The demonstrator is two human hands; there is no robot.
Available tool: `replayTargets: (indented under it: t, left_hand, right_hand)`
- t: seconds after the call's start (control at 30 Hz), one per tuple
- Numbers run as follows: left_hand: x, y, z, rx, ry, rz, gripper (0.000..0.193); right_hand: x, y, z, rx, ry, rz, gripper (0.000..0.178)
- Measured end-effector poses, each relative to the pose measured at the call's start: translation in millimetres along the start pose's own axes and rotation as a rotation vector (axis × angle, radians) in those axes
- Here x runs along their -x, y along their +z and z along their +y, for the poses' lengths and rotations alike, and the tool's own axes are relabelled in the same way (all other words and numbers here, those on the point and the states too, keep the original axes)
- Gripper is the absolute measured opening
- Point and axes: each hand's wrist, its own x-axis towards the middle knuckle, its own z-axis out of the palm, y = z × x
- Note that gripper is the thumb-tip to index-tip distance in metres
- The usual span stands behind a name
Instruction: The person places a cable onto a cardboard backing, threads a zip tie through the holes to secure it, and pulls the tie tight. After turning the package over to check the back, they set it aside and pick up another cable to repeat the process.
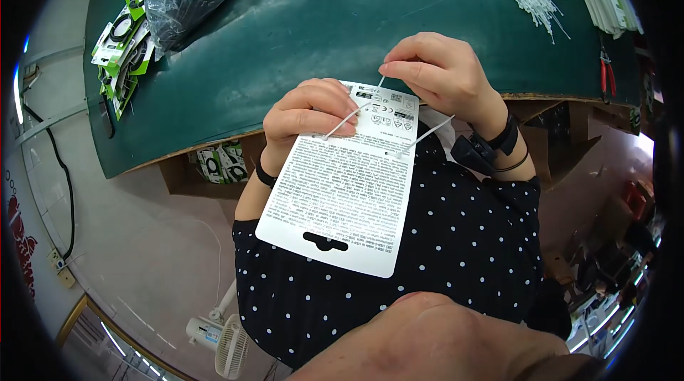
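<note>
Over the lap, by the table's [306, 50] near edge, a white card [335, 196] sits tilted, its print facing up. The left hand [310, 109] grips its upper left part, fingers pressed on the face. The right hand [442, 75] pinches a tie [381, 83] between thumb and finger. Another tie [432, 131] juts past the card's right edge. Pliers [607, 76] lie far right.

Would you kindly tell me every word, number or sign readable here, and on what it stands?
White card: small print, square code and symbol boxes; wording not copied out, much too small.
Green-and-white packs: print too small to read.
Fan: small label, illegible.
</note>
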Motion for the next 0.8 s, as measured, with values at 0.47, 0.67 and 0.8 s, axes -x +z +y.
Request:
replayTargets:
  t: [0.47,0.67,0.8]
  left_hand:
    - [4,-4,-7,-0.012,-0.025,0.003,0.021]
    - [23,-7,-7,0.134,-0.614,0.22,0.032]
    - [27,-11,-20,0.529,-0.773,0.431,0.039]
  right_hand:
    - [1,5,1,0.001,-0.018,-0.009,0.016]
    - [3,7,5,-0.236,0.113,-0.122,0.019]
    - [14,24,10,-0.472,0.29,-0.063,0.019]
